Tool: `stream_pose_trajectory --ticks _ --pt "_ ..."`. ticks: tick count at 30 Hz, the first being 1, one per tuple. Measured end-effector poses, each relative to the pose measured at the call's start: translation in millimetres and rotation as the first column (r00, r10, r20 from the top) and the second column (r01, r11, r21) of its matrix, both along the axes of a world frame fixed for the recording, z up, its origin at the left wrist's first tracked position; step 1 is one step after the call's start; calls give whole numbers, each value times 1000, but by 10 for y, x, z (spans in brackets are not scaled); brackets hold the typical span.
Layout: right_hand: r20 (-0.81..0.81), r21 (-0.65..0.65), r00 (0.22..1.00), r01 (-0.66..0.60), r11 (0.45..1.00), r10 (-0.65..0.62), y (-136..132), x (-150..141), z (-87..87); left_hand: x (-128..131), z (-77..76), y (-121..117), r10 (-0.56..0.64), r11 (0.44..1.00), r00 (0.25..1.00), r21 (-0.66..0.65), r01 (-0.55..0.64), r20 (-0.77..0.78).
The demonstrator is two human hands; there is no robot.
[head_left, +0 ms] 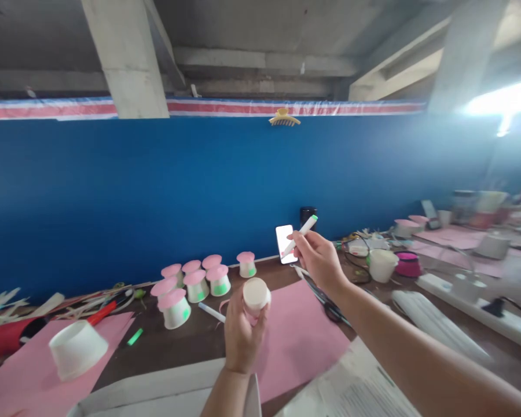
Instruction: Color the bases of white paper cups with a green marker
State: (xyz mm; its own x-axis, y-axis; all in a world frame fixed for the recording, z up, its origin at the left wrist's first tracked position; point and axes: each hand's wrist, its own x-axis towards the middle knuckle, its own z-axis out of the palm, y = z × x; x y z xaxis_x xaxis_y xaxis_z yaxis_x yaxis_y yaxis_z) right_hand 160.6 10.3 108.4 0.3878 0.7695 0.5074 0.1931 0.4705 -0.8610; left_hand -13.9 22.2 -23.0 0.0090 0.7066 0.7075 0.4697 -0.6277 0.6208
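Note:
My left hand (244, 333) is closed around a small white paper cup (256, 293), its round white end facing up and some pink showing below it. Raised to the right, my right hand (319, 258) pinches a white marker (301, 233) with a green upper end, apart from the cup. Several white cups (176, 310) with pink paper discs on top and green marks on their sides stand left of my hands. A green marker cap (135, 337) and a pale pen (212, 313) lie on the dark table. Beneath my left hand is pink paper (304, 336).
A lit phone (285, 243) leans at the blue wall (226, 174). On the left are a white cup (78, 349) and a red tool (102, 313). Scissors (332, 310), a white tub (382, 264) and a power strip (481, 313) lie right. A white tray (165, 382) is in front.

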Motion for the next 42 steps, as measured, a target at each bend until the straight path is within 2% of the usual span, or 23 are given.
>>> stream_pose_trajectory --ticks 2,4,9,12,16,22,27,32,35,37,40,42 --pt "32 -17 999 4 1000 -4 -266 169 57 6 0 0 32 999 999 2 -32 -6" --pt "53 -37 998 25 999 -23 -545 352 81 13 10 -5 11 1000 1000 -12 -11 -21" --pt "101 -49 986 137 989 -132 -1171 784 114 20 49 -21 49 999 998 -5 -50 -49" --pt "133 -36 977 175 984 -169 -1419 978 167 14 55 -17 65 998 994 5 -65 -90" --pt "149 -29 972 189 982 -183 -1600 1121 242 -1 46 -5 69 998 991 3 -69 -113" --pt "163 -28 974 165 986 -158 -1699 1054 292 -30 42 -11 71 997 988 -19 -75 -139" --pt "159 -45 982 111 993 -103 -1630 845 250 -21 53 -26 106 994 985 -18 -109 -134" --pt "146 -20 987 63 998 -59 -1443 592 120 -24 21 -7 128 991 990 48 -125 -67" --pt "178 3 983 32 999 -32 -1352 440 -10 -34 6 10 72 996 995 53 -68 -72" --pt "227 6 973 26 1000 -27 -1322 358 -128 -39 6 19 59 997 998 48 -57 -24" --pt "440 11 897 -58 998 47 -1315 282 -336 -48 12 29 47 999 998 26 -48 29" --pt "685 -36 718 -135 990 123 -1326 258 -477 -54 14 33 43 999 997 21 -45 58"
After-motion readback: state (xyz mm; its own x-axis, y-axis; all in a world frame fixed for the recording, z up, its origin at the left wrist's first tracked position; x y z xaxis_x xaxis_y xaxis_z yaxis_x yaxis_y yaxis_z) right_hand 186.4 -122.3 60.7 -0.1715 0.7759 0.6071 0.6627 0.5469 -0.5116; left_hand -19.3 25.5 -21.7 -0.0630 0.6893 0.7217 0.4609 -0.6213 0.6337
